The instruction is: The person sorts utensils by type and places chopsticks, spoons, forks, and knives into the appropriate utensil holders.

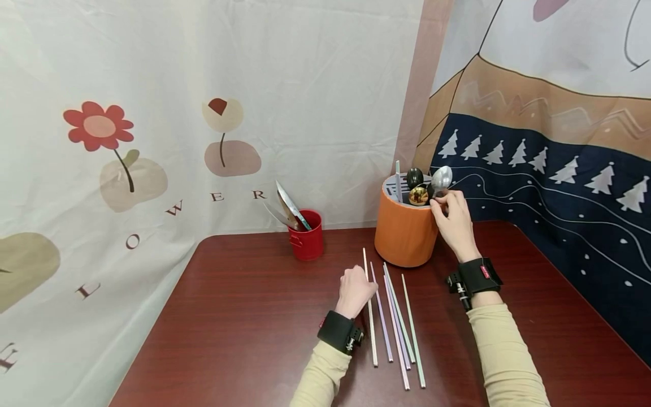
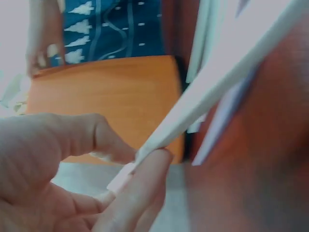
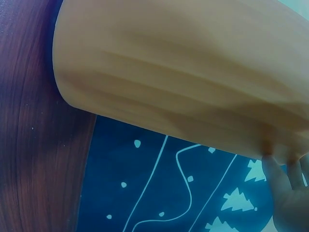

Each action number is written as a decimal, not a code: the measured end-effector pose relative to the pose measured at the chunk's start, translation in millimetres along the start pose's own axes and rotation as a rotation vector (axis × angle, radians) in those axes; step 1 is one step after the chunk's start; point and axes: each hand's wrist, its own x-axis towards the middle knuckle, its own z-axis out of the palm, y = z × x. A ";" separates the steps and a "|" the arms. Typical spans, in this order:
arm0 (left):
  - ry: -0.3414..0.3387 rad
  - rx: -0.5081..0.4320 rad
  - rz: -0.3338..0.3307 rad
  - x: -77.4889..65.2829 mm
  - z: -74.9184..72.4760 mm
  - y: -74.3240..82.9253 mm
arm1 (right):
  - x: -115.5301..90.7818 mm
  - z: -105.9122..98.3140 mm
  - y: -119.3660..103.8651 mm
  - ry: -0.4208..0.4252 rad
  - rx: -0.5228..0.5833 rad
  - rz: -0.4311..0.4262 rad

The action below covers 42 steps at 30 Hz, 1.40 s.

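My left hand (image 1: pixel 356 291) pinches a whitish-pink chopstick (image 2: pixel 193 101) between thumb and finger, near one end in the left wrist view. Beside it on the table lie several more chopsticks (image 1: pixel 411 328) in purple, pink and pale green, roughly parallel. At the back right stands an orange utensil holder (image 1: pixel 405 237) with a grey slotted top. My right hand (image 1: pixel 454 220) grips its right rim, fingertips close to the base of a silver spoon (image 1: pixel 442 177). A gold spoon (image 1: pixel 418 196), a black spoon (image 1: pixel 414 177) and a pale upright utensil (image 1: pixel 398 182) also stand in the holder.
A small red bucket (image 1: pixel 307 246) with knives (image 1: pixel 293 206) leaning out stands left of the holder. The dark red-brown table (image 1: pixel 244 316) ends against a white printed curtain (image 1: pixel 315 113) behind and a navy tree-patterned cloth (image 1: pixel 569 215) at the right.
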 end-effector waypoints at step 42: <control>0.722 -0.240 0.727 63.6 -57.4 95.6 | 0.4 0.9 1.8 0.000 -0.003 -0.017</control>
